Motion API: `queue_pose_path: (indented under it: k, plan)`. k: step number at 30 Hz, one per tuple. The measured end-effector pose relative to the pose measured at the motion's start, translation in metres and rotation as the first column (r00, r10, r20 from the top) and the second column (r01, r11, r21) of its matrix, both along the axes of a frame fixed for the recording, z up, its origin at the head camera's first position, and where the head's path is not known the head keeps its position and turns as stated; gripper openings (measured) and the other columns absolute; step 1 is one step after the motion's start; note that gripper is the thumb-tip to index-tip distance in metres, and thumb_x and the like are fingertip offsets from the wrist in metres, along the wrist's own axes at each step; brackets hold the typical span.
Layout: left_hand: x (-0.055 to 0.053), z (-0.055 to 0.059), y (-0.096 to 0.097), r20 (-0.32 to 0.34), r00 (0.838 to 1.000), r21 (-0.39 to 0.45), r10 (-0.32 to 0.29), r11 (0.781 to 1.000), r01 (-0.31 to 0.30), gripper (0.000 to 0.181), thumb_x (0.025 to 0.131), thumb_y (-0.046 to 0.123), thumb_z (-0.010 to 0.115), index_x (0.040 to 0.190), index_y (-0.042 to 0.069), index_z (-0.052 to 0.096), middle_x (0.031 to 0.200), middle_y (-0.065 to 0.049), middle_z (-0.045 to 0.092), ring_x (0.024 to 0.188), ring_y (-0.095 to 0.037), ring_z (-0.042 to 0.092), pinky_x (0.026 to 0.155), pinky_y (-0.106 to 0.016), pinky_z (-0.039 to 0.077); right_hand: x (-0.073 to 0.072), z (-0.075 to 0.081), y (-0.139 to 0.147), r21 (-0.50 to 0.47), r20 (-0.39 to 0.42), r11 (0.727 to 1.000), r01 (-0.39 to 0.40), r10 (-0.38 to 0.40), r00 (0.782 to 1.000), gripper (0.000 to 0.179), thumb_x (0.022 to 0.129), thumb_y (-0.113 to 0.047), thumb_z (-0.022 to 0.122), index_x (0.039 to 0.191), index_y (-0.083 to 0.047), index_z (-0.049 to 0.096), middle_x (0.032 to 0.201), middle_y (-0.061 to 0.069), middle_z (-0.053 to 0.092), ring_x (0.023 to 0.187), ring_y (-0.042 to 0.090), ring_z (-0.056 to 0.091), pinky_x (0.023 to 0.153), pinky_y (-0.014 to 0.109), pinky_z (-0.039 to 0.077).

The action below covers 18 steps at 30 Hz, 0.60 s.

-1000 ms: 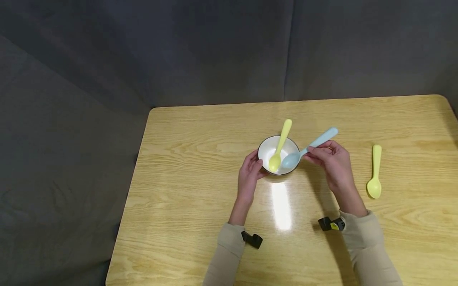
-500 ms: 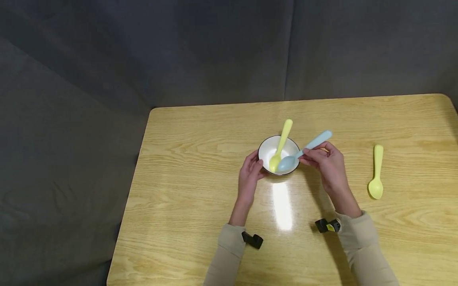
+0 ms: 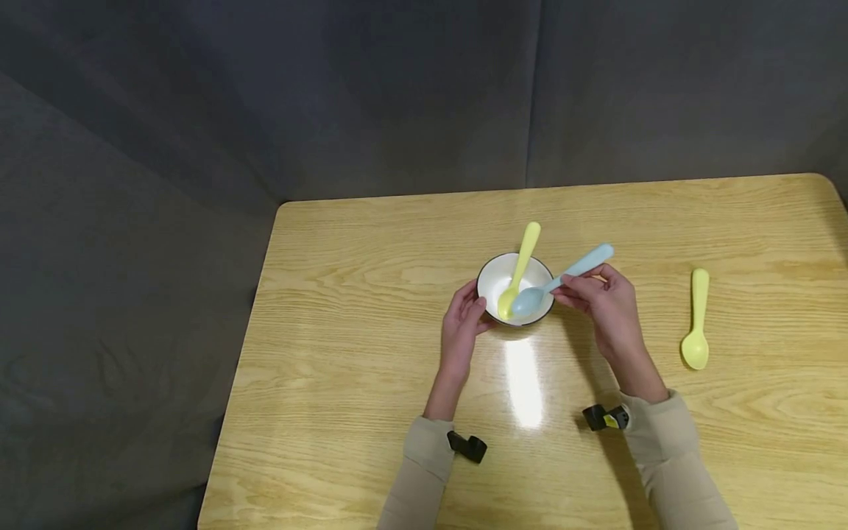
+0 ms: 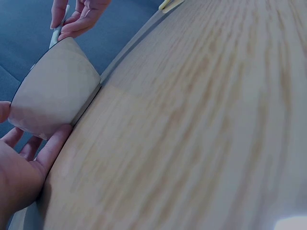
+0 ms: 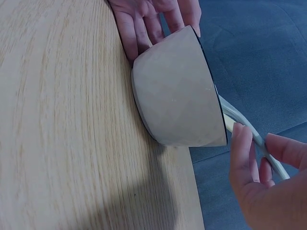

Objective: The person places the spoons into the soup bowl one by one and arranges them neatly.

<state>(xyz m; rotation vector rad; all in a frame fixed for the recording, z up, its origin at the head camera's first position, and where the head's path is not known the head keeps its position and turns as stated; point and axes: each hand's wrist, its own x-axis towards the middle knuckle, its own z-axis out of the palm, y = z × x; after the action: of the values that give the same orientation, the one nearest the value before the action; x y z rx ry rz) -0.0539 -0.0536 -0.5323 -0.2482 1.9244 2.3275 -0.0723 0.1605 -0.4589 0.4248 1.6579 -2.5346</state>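
A white bowl with a dark rim stands on the wooden table. My left hand grips its left side, thumb at the rim and fingers round the outer wall, as the left wrist view also shows. Inside the bowl leans a yellow spoon, its handle jutting past the far rim. Between thumb and fingers my right hand pinches a light blue spoon near the neck. The blue spoon's head lies over the bowl's inside, overlapping the yellow spoon's head. In the right wrist view the blue spoon slants across the bowl's rim.
A second yellow spoon lies on the table to the right of my right hand. Dark grey curtains hang behind the table and at its left. Each sleeve cuff carries a small black camera.
My right hand has moved slightly left, carrying the blue spoon's head further into the bowl, up to the yellow spoon's head. The left hand and bowl have stayed in place.
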Motion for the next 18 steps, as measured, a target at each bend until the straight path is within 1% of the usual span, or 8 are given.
queue_pose_path:
  k: [6, 10, 13, 16, 18]
  plan:
    - [0.0008, 0.0016, 0.0020, 0.006, 1.000, 0.004, 0.014, 1.000, -0.014, 0.045, 0.104, 0.020, 0.058, 0.148, 0.012, 0.053, 0.146, -0.008, 0.057, 0.129, -0.022, 0.058, 0.086, -0.032, 0.061, -0.0010, -0.0033, 0.0016, 0.002, 0.002, 1.000, -0.017, 0.017, 1.000, 0.009, 0.098, 0.009, 0.060, 0.101, 0.006, 0.053, 0.079, 0.008, 0.075, 0.073, 0.015, 0.076, 0.075, 0.028, 0.063]
    - [0.0014, 0.0037, 0.0041, 0.000, 1.000, 0.016, 0.024, 1.000, -0.024, 0.046, 0.102, 0.016, 0.058, 0.147, 0.011, 0.053, 0.143, -0.008, 0.059, 0.126, -0.022, 0.059, 0.084, -0.032, 0.060, -0.0016, -0.0037, 0.0012, -0.006, 0.007, 1.000, -0.014, 0.014, 1.000, 0.009, 0.098, 0.009, 0.060, 0.101, 0.006, 0.052, 0.079, 0.008, 0.075, 0.072, 0.015, 0.076, 0.076, 0.028, 0.063]
    - [0.0006, 0.0056, 0.0049, 0.006, 1.000, 0.021, 0.016, 1.000, -0.016, 0.049, 0.100, 0.012, 0.057, 0.149, 0.012, 0.052, 0.143, -0.008, 0.059, 0.125, -0.021, 0.059, 0.085, -0.032, 0.059, -0.0027, -0.0025, 0.0008, 0.002, 0.006, 1.000, -0.011, 0.011, 1.000, 0.009, 0.098, 0.008, 0.060, 0.101, 0.006, 0.052, 0.078, 0.008, 0.075, 0.071, 0.015, 0.076, 0.074, 0.028, 0.063]
    - [0.0002, 0.0075, 0.0042, 0.013, 1.000, 0.029, -0.014, 0.999, 0.013, 0.057, 0.098, 0.007, 0.058, 0.153, 0.012, 0.047, 0.149, -0.009, 0.053, 0.131, -0.023, 0.053, 0.090, -0.034, 0.059, -0.0035, -0.0013, 0.0005, 0.011, 0.007, 1.000, -0.014, 0.014, 1.000, 0.009, 0.097, 0.009, 0.061, 0.101, 0.006, 0.052, 0.076, 0.008, 0.075, 0.070, 0.015, 0.075, 0.073, 0.027, 0.063]
    - [0.0003, 0.0083, 0.0034, 0.016, 0.999, 0.035, -0.038, 0.999, 0.038, 0.063, 0.096, 0.004, 0.059, 0.156, 0.012, 0.043, 0.156, -0.009, 0.047, 0.139, -0.023, 0.046, 0.099, -0.037, 0.056, -0.0036, -0.0011, 0.0003, 0.021, 0.005, 1.000, -0.014, 0.014, 1.000, 0.010, 0.097, 0.009, 0.061, 0.101, 0.006, 0.051, 0.075, 0.007, 0.075, 0.069, 0.014, 0.075, 0.071, 0.026, 0.063]
